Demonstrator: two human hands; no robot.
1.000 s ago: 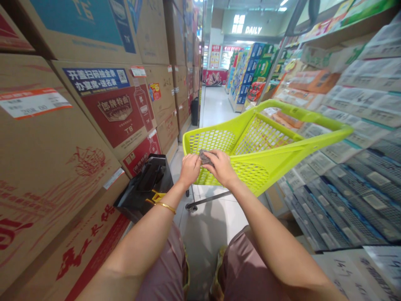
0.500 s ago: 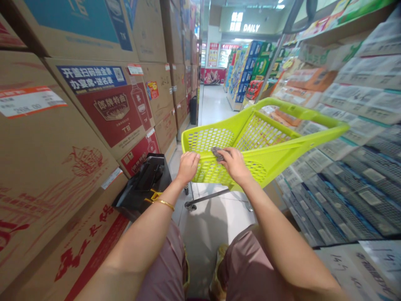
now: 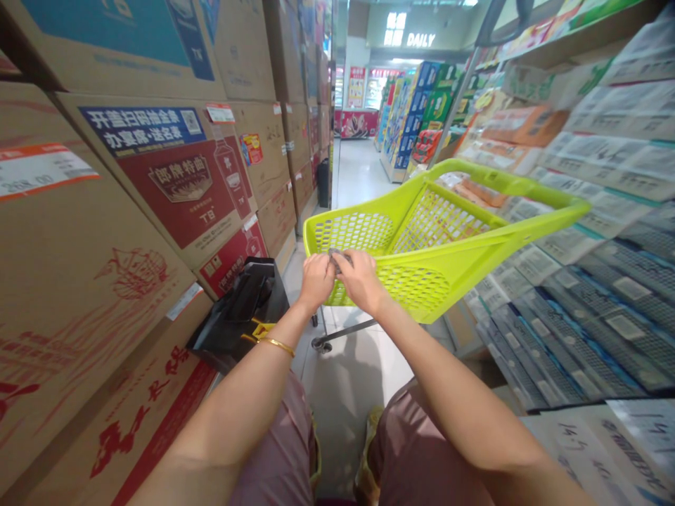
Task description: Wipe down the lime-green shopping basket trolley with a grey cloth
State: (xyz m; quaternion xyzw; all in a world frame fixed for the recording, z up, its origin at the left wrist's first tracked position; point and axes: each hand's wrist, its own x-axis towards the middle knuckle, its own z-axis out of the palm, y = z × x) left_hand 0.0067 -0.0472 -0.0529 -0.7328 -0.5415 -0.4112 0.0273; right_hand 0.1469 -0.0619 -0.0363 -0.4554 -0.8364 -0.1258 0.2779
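A lime-green shopping cart [image 3: 464, 270] with perforated plastic walls stands at an angle in front of me. Its near rim is under both hands. My left hand [image 3: 318, 280] is closed over the rim close to the cart's front corner. Right beside it, my right hand [image 3: 360, 278] presses a crumpled grey cloth [image 3: 340, 261] against the same rim. Most of the cloth is hidden under the fingers. A gold bracelet [image 3: 278, 344] circles my left wrist.
Stacked cardboard cartons [image 3: 174, 183] wall the left side. A black bag [image 3: 242, 309] stands on the floor beside them. Packaged goods [image 3: 585, 302] pile up on the right. Down the aisle, a shelf of boxed goods [image 3: 411, 119] stands on the pale floor [image 3: 361, 165].
My right hand has slid left along the cart's rim with the cloth and now sits against my left hand. The left hand stays on the rim.
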